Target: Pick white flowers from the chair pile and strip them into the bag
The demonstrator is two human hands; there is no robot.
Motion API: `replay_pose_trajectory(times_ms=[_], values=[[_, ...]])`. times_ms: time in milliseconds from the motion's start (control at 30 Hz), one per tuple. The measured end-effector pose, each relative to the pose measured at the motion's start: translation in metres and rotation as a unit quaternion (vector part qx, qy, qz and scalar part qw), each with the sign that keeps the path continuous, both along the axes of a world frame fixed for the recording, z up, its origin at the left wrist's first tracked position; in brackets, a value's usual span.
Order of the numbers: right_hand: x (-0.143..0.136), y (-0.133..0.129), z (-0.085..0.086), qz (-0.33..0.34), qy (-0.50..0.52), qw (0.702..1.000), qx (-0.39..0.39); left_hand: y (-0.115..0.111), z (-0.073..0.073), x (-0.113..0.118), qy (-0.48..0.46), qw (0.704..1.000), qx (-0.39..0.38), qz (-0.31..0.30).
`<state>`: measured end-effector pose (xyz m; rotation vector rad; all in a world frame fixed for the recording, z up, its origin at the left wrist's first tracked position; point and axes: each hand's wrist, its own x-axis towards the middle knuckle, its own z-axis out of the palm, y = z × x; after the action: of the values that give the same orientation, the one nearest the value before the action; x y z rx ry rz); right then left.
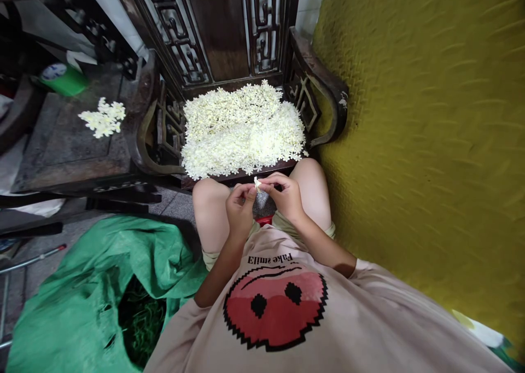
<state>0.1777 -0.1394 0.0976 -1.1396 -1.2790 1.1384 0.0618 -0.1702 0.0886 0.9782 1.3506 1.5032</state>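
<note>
Between my fingertips, above my lap, is a small white flower [257, 184]. My left hand [241, 206] pinches it from the left side, its fingers closed. From the right, my right hand [285, 195] also pinches at the flower with thumb and forefinger. Just beyond my knees, a thick layer of white blossoms [246, 129] covers the seat of a dark carved wooden chair [223, 28]. A smaller cluster of white flowers [103, 118] lies on the dark wooden surface to the left.
A green sack [94, 263] with green stems inside stands open at the lower left. A green roll [64, 79] sits on the wooden surface [77, 162]. The chair's curved armrests flank the blossoms. A yellow textured sheet [422, 143] rises along the right.
</note>
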Motion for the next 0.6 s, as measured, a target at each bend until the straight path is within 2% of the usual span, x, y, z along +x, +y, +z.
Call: replay_pose_trajectory(times_ms=[233, 400, 600], values=[[-0.002, -0.004, -0.003, 0.003, 0.003, 1.000, 0.005, -0.003, 0.006, 0.001, 0.105, 0.994, 0.019, 0.025], [-0.006, -0.009, -0.005, -0.001, -0.019, 1.000, 0.009, -0.003, 0.003, 0.004, 0.199, 0.978, 0.041, 0.051], [-0.011, -0.011, -0.006, -0.005, -0.003, 1.000, 0.006, -0.004, 0.002, 0.007, 0.196, 0.977, 0.049, 0.069]])
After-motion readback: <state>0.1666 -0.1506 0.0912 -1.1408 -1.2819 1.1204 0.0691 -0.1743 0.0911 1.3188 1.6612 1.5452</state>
